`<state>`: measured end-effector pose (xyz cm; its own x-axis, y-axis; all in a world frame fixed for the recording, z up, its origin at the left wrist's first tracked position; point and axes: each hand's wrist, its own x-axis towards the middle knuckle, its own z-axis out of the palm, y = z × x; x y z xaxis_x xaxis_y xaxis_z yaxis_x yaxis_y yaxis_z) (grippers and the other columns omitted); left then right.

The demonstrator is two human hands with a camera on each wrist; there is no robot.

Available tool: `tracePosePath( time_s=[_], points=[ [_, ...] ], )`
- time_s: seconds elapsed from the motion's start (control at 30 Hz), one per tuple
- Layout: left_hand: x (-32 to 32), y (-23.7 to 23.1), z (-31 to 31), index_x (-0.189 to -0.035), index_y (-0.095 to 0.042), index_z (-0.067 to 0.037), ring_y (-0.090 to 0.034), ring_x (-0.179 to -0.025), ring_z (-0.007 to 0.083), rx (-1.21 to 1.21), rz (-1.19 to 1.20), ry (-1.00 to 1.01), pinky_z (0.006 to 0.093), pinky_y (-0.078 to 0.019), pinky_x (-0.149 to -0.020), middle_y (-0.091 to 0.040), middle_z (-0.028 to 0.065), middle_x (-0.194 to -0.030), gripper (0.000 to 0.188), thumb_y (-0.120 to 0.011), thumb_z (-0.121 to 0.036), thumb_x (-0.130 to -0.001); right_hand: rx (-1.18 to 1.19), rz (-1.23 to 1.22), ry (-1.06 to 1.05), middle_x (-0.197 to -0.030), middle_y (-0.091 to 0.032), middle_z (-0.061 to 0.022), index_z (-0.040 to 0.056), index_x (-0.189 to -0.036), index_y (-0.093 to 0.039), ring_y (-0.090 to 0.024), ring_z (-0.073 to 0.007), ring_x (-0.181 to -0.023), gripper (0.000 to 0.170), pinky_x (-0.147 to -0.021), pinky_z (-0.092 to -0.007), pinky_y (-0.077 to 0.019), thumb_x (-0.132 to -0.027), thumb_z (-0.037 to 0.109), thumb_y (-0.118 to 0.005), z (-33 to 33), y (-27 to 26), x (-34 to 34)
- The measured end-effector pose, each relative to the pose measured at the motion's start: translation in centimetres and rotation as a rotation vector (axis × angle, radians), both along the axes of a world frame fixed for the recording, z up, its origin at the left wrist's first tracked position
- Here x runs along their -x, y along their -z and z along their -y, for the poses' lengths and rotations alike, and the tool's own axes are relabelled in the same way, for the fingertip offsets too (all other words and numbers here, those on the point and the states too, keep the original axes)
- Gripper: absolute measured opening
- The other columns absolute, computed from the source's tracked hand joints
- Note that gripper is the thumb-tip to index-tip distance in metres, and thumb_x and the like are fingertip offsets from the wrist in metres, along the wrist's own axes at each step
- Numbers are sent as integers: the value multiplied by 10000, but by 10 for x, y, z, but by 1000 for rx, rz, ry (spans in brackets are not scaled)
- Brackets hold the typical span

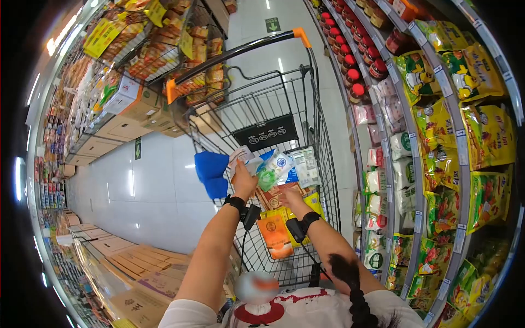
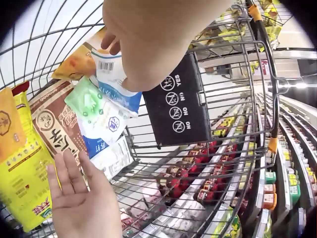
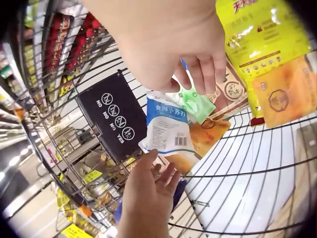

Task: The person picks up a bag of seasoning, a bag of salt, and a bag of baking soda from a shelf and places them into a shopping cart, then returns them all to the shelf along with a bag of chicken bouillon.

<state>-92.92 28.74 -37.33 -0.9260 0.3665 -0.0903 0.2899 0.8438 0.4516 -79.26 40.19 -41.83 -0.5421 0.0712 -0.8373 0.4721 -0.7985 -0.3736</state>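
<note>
My left hand (image 1: 244,181) pinches the lower edge of a white and blue baking soda packet (image 3: 171,126) between thumb and fingers, over the shopping cart. Beside it lies a second packet (image 2: 103,116), green, white and blue. My right hand (image 1: 292,199) has its fingers extended and holds nothing; in the left wrist view its fingertips overlap a brown packet (image 2: 57,111). Yellow bags (image 2: 29,173) and an orange packet (image 1: 276,235) lie near my right wrist. Another orange packet (image 3: 205,136) lies beneath the baking soda.
The wire cart (image 1: 322,109) surrounds both hands, with a black sign panel (image 1: 266,133) on its handle side. Shelves of yellow bags (image 1: 484,136) and red-lidded jars (image 1: 350,63) stand at right. Cartons (image 1: 145,106) and a blue object (image 1: 211,172) are at left.
</note>
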Motion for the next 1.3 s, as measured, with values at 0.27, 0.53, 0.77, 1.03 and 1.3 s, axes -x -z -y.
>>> tracePosePath(
  time_s=[0.27, 0.53, 0.77, 1.03, 1.3],
  points=[
    [22, 39, -14, -845, -620, -86, -582, -743, 318, 404, 10, 152, 401, -456, -667, -614, 116, -800, 173, -579, -158, -693, 369, -39, 158, -887, -539, -83, 65, -960, -525, -532, -196, -804, 270, -695, -297, -452, -803, 282, -561, -2, 59, 2],
    [-59, -1, -10, -737, -597, -120, -516, -819, 207, 402, -57, 719, 345, -358, -727, -563, 26, -781, 93, -579, -148, -650, 638, -24, 178, -1029, -495, -78, 161, -1057, -483, -490, -234, -965, 369, -835, -415, -394, -787, 395, -573, 1, 38, 0],
    [-121, -64, 22, -699, -566, -128, -492, -796, 189, 174, -108, 982, 324, -355, -727, -518, 2, -735, 99, -594, -131, -604, 410, -112, -94, -885, -576, -116, 119, -917, -552, -559, -230, -742, 229, -594, -367, -470, -698, 123, -619, 37, 102, -40],
    [-166, -151, 78, -938, -560, -52, -524, -858, 258, -376, -64, 716, 382, -408, -742, -560, 99, -909, 277, -634, -137, -685, 58, -375, 144, -938, -562, -109, 42, -1085, -465, -566, -235, -855, 439, -716, -366, -487, -680, -117, -524, 45, -60, -63],
    [-229, -260, 166, -1158, -413, -8, -499, -928, 101, -1267, 549, 336, 241, -422, -737, -517, 67, -1088, 332, -488, -158, -872, -513, -851, 169, -1030, -559, -48, 45, -1136, -438, -548, -151, -914, 467, -812, -291, -443, -709, -54, -600, 120, -295, -217]
  ],
)
